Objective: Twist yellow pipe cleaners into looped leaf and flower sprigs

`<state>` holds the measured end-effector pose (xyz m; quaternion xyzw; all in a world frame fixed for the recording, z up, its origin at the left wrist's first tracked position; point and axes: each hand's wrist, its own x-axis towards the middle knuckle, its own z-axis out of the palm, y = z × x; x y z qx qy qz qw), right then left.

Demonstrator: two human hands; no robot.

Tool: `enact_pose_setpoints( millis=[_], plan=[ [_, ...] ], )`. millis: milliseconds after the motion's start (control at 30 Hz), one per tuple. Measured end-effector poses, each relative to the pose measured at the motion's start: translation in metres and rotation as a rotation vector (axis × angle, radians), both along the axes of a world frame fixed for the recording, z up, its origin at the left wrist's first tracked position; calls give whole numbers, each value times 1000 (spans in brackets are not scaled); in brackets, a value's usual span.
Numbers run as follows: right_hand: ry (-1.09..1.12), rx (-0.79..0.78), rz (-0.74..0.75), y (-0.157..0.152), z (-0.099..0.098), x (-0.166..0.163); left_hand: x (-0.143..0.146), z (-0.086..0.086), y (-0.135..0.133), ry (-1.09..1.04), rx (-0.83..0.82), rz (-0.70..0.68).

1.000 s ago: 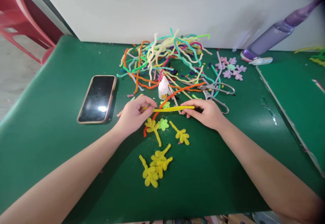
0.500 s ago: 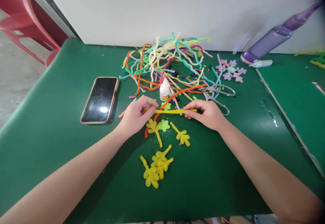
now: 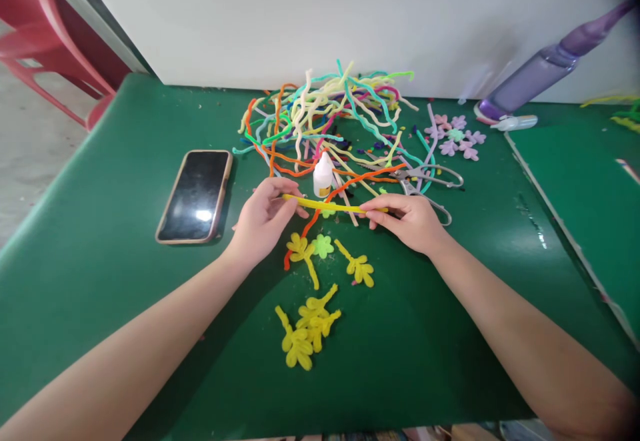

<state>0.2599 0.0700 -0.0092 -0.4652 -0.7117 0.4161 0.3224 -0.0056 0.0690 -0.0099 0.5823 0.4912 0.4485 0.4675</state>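
Both hands hold one yellow pipe cleaner [image 3: 330, 205] stretched level above the green table [image 3: 100, 227]. My left hand [image 3: 265, 217] pinches its left end; my right hand [image 3: 407, 217] pinches its right end. Below it lie yellow pipe-cleaner flowers [image 3: 305, 327], two more yellow flowers [image 3: 357, 266] and a small green flower [image 3: 323, 246]. An orange pipe cleaner [image 3: 350, 184] runs under the yellow one. A small white glue bottle [image 3: 323, 174] stands just behind the hands.
A tangle of coloured pipe cleaners [image 3: 325, 114] lies at the back. A phone [image 3: 195, 194] lies face up at the left. Pliers [image 3: 425, 184] rest at the right, pastel flowers [image 3: 457, 137] beyond them, and a purple bottle [image 3: 545, 71] leans at the wall. Red chair [image 3: 45, 34] at far left.
My left hand has lifted its end of the yellow pipe cleaner a little, so the piece now tilts slightly. The right hand has barely moved.
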Motion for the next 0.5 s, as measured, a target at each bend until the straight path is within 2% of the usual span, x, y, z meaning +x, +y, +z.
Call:
enact_pose_setpoints(
  millis=[167,500],
  plan=[
    [44,38,28,1,0,-2,0,1,-2,106,-18,1],
    [73,12,51,-1,4,0,-3,-2,1,215,17,-7]
  ],
)
